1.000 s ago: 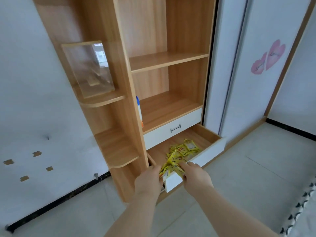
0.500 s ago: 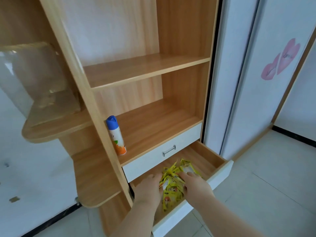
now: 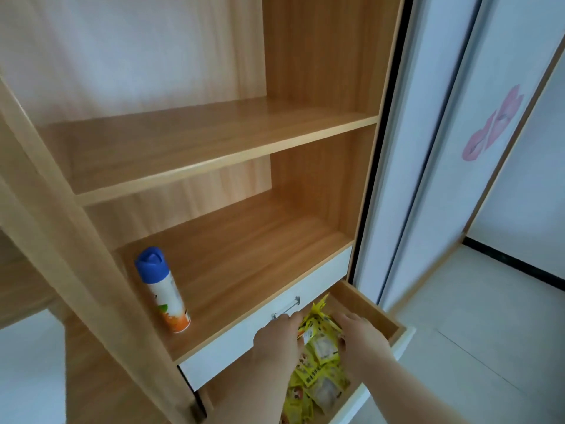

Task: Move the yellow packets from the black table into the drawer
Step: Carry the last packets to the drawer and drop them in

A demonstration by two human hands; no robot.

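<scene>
Left hand [image 3: 279,338] and right hand [image 3: 362,341] curled round bunch of yellow packets [image 3: 318,347] held between them, inside open drawer [image 3: 367,304]. More packets lay beneath wrists. Risk: uneven release could have slid packets over drawer front, nearer than hands, onto floor [image 3: 477,325].

A tall open shelving unit of light wood-grain board [image 3: 321,71] rises straight above the grip, with two flat wooden shelves [image 3: 214,142] and a white wall [image 3: 122,56] showing behind the upper one. Just above the grip sits a closed white drawer front [image 3: 324,278] with a slim metal bar handle [image 3: 286,307]. Up and right of the grip stand white sliding door panels [image 3: 397,179]; one bears two pink heart-shaped stickers [image 3: 492,127]. Right of the grip lies pale tiled floor [image 3: 489,347], edged farther back by a black skirting strip [image 3: 513,261]. The light is soft and even.
</scene>
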